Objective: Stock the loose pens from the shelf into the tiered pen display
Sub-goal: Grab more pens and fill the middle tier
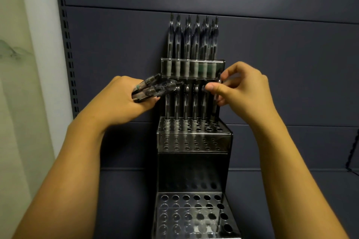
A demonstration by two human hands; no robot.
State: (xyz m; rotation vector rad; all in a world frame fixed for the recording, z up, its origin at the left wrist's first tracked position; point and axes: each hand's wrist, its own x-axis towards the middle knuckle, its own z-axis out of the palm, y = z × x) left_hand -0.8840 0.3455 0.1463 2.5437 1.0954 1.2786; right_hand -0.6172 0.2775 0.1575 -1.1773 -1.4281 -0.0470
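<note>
We see display (194,170) against dark back panel (291,64): top tier full, middle tier's back row filled, front rows bare, bottom tier bare. We judge task about one-third done. Left hand (124,97) clenched round bundle (153,88) of spare pens, held beside display's left edge at middle-tier height. Right hand (242,87) pinches one pen (214,108), upright at middle tier's right edge, tip probably in hole; view murky. Pens look clear-barrelled, dark clips, pale grips.
</note>
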